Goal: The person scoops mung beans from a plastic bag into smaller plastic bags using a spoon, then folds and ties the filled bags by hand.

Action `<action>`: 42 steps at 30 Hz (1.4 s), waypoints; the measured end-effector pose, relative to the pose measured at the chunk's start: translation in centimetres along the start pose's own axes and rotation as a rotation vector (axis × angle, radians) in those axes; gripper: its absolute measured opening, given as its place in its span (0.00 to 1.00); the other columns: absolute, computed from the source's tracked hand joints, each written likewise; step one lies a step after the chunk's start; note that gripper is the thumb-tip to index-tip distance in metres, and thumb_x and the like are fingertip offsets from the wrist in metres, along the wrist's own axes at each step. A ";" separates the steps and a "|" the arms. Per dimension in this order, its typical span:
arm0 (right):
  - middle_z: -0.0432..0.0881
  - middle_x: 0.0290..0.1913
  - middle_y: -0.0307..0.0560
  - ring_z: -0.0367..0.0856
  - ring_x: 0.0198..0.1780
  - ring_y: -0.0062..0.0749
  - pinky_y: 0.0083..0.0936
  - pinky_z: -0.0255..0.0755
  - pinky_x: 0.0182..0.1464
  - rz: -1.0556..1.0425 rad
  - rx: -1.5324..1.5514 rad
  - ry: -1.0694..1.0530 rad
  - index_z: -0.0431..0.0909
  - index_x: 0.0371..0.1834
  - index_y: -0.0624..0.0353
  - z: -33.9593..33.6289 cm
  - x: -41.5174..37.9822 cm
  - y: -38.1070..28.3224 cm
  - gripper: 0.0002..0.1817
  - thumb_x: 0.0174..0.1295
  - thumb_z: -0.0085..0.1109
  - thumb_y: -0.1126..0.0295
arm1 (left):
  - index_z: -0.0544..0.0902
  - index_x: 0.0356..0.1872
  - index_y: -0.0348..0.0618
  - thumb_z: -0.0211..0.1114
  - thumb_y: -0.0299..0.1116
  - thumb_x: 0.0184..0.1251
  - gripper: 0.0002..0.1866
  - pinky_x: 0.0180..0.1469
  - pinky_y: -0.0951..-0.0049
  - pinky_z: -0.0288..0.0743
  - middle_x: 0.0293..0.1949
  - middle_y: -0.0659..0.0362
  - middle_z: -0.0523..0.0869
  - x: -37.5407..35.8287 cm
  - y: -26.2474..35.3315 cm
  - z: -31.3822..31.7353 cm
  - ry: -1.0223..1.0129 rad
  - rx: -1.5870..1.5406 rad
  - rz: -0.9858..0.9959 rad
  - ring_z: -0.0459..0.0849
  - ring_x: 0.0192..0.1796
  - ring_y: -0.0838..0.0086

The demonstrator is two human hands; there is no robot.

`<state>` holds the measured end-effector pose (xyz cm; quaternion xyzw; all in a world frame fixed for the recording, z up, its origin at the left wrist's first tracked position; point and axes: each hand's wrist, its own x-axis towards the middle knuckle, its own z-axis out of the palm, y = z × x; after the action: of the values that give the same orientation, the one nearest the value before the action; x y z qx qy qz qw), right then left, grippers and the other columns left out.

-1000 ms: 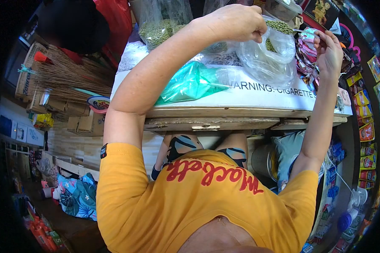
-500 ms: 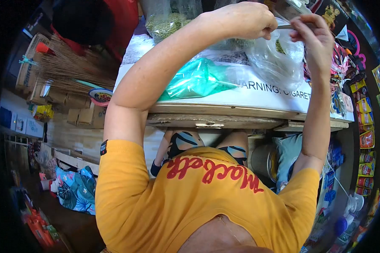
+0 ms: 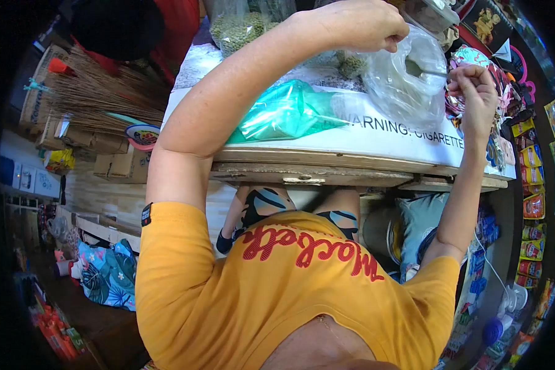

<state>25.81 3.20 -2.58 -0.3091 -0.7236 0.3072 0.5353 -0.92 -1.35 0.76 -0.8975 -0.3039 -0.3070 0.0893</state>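
Observation:
My left hand [image 3: 376, 28] reaches across the table with its fingers pinched together at the upper rim of a clear plastic bag [image 3: 391, 92]. The bag's mouth gapes toward the right. My right hand [image 3: 476, 86] grips a thin grey spoon [image 3: 435, 73], whose far end reaches into that mouth. A green plastic bag [image 3: 283, 111] lies crumpled on the table below my left forearm. Behind the forearm stand clear bags of green beans [image 3: 240, 34], partly covered by my arm.
White printed sheeting covers the tabletop [image 3: 382, 132], which has a wooden front edge [image 3: 327, 157]. Hair clips and small goods [image 3: 499, 117] crowd its right end. Snack packets [image 3: 531, 185] hang at the far right. A stick broom [image 3: 105, 92] and a person in red [image 3: 179, 31] are at the left.
My right hand has moved down and right, away from my left hand, with the spoon now at the bag's mouth. My left hand stays nearly in place.

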 end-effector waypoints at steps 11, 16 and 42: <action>0.80 0.32 0.55 0.80 0.22 0.31 0.20 0.75 0.23 0.285 0.427 0.163 0.67 0.32 0.62 0.9 -1.0 4.6 0.05 0.56 0.51 0.83 | 0.77 0.27 0.32 0.60 0.27 0.50 0.07 0.43 0.57 0.72 0.31 0.45 0.79 -0.1 -0.1 -0.9 -0.052 0.013 -0.015 0.79 0.38 0.50; 0.81 0.32 0.56 0.80 0.23 0.33 0.21 0.76 0.23 0.251 0.472 0.227 0.67 0.31 0.60 -1.1 -0.5 5.4 0.06 0.57 0.53 0.83 | 0.77 0.27 0.32 0.60 0.26 0.50 0.06 0.42 0.58 0.71 0.30 0.44 0.79 0.0 0.0 -1.5 -0.108 -0.066 -0.037 0.78 0.38 0.50; 0.81 0.33 0.58 0.82 0.26 0.35 0.21 0.78 0.26 0.109 0.399 0.301 0.68 0.33 0.61 -5.8 2.8 3.2 0.06 0.58 0.53 0.82 | 0.79 0.29 0.32 0.64 0.28 0.50 0.08 0.40 0.57 0.72 0.29 0.42 0.81 0.0 0.3 -2.1 -0.074 -0.021 -0.086 0.80 0.36 0.49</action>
<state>31.08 8.04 -2.00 -0.2781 -0.5431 0.4230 0.6699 -1.80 -2.33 2.42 -0.8953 -0.3419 -0.2803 0.0553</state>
